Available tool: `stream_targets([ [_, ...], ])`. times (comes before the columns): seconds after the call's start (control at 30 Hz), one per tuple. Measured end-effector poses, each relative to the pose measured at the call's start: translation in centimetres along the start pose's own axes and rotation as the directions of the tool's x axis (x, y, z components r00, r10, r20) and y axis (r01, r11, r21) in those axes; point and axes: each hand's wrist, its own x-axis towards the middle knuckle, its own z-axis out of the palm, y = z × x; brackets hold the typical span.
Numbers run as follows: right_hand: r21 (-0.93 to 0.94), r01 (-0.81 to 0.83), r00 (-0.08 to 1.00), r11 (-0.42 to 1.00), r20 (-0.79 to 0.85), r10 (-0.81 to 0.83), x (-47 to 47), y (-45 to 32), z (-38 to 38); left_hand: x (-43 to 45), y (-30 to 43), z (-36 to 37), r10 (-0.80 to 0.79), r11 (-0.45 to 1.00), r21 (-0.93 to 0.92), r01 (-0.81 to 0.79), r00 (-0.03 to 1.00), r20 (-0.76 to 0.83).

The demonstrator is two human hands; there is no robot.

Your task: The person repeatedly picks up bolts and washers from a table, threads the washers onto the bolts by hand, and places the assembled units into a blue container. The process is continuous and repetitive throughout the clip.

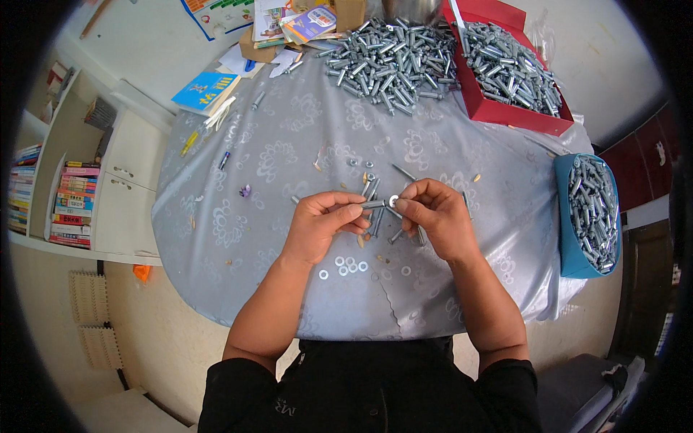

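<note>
Between the thumb and fingers of my left hand point(325, 219) is a metal sleeve anchor point(373, 205), lying level and pointing right. My right hand point(437, 214) pinches a flat washer point(393, 199) at the anchor's right end. Whether the washer touches the anchor cannot be made out. Beneath and between both hands lie several loose bolts point(376, 223) on the tablecloth, partly covered by my fingers. Two small nuts point(370, 164) rest just beyond them. Closer to my body, several flat washers point(352, 267) are grouped on the cloth.
A large heap of anchors point(395, 65) covers the table's far side. Beside it is a red box point(520, 123) full of anchors, and a blue container point(566, 216) of them stands at the right edge. Books point(206, 92), a yellow marker point(189, 144) and a battery point(224, 160) lie left.
</note>
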Motion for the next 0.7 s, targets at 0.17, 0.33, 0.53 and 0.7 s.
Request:
stream_targets([
  [0.17,0.106,-0.094,0.993,0.99,0.08,0.086,0.1,0.5,0.2,-0.1,-0.1,0.0,-0.05,0.996,-0.077,0.054,0.997,0.061],
  [0.33,-0.153,0.026,0.999,0.988,-0.019,-0.03,0.7,0.5,0.6,0.2,0.2,-0.4,-0.022,0.992,-0.125,0.019,0.999,-0.025],
  [0.53,-0.779,0.298,0.915,0.551,0.069,-0.398,4.7,0.7,1.3,0.8,0.8,-1.8,0.118,0.987,-0.076,-0.143,0.957,-0.264],
  [0.7,-0.886,0.245,0.954,0.393,0.149,-0.26,7.4,1.3,2.1,0.7,1.2,-1.6,0.117,0.989,-0.058,-0.139,0.951,-0.288],
])
